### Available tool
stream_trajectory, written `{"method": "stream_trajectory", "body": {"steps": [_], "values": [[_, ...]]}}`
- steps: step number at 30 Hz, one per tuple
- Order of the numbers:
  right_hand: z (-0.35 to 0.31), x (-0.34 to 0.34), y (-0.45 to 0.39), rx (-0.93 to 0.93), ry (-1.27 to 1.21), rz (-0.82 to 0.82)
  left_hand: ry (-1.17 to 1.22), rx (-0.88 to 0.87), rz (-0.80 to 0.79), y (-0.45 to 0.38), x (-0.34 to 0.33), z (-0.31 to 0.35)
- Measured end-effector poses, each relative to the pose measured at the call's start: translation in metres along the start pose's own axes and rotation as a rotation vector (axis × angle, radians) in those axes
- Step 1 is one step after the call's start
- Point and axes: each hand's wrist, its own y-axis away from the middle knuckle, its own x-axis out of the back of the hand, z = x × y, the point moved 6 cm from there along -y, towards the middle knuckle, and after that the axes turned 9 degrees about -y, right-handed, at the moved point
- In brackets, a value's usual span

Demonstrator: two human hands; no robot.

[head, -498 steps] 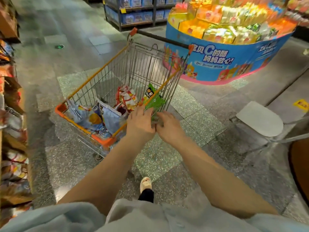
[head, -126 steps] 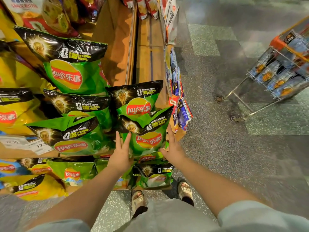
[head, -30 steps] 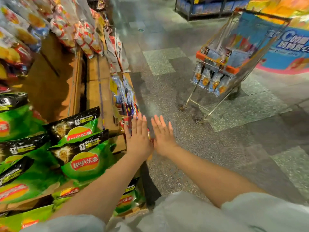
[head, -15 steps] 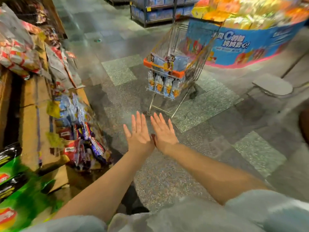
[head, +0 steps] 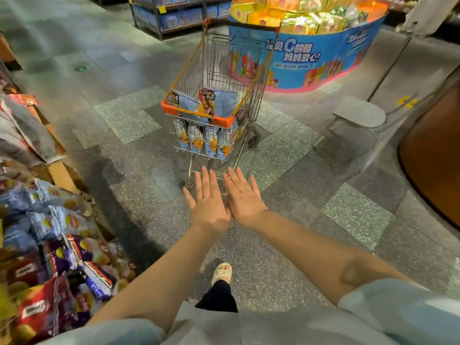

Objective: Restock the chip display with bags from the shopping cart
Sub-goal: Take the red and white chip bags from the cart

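While both hands (head: 227, 202) hover flat and empty, bare floor (head: 139, 170) separates them from the cart (head: 211, 115)

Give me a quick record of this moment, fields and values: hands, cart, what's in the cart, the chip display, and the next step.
left hand: open, holds nothing
right hand: open, holds nothing
shopping cart: ahead on the floor, untouched
light blue bags: standing in the cart
chip display: at left, mixed bags
next step: probably reach into the cart for a bag
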Motion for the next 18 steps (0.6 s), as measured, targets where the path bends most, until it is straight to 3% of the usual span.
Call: {"method": "stream_trajectory", "body": {"steps": [10, 18], "values": [[0.043, 0.055, -0.144, -0.125, -0.036, 0.062, 0.021, -0.117, -0.007, -0.169, 0.036, 0.014], [0.092, 0.067, -0.200, -0.201, -0.028, 0.053, -0.022, -0.153, -0.074, -0.247, 0.025, 0.040]]}}
